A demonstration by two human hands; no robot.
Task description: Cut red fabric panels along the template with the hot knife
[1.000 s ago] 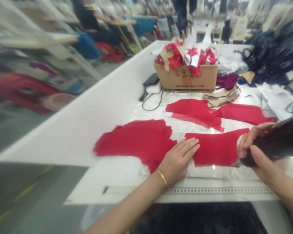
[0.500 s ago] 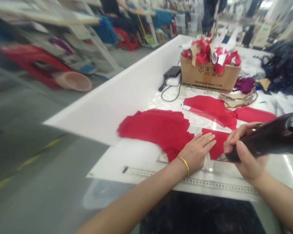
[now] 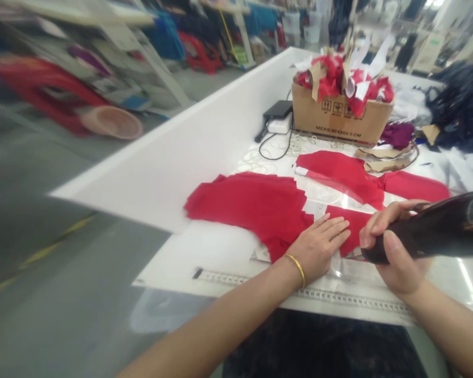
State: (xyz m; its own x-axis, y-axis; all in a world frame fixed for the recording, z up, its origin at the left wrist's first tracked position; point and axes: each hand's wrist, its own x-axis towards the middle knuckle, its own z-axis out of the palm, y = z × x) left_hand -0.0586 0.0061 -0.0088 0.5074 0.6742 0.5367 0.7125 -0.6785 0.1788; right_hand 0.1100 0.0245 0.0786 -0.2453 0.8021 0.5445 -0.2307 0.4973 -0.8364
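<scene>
The left hand [image 3: 315, 252] lies flat and open, fingers spread, pressing a red panel [image 3: 357, 226]. The right hand [image 3: 394, 247] closes firmly round a black cutter [image 3: 425, 236], its tip at the panel's lower edge; how much of that edge is cut, I cannot tell. A larger red panel [image 3: 244, 210] lies at 9 o'clock, another [image 3: 339, 173] at 12. Beyond, a cardboard box [image 3: 339, 118] holds red scraps [image 3: 327, 71]. A ruler strip [image 3: 299, 293] runs along the near edge of the table [image 3: 181, 184], leaving open white surface toward 9 o'clock.

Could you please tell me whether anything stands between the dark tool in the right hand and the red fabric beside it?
Nothing visible does: the dark tool in the right hand reaches the edge of the red fabric, though its tip is too hidden to see clearly.
</scene>
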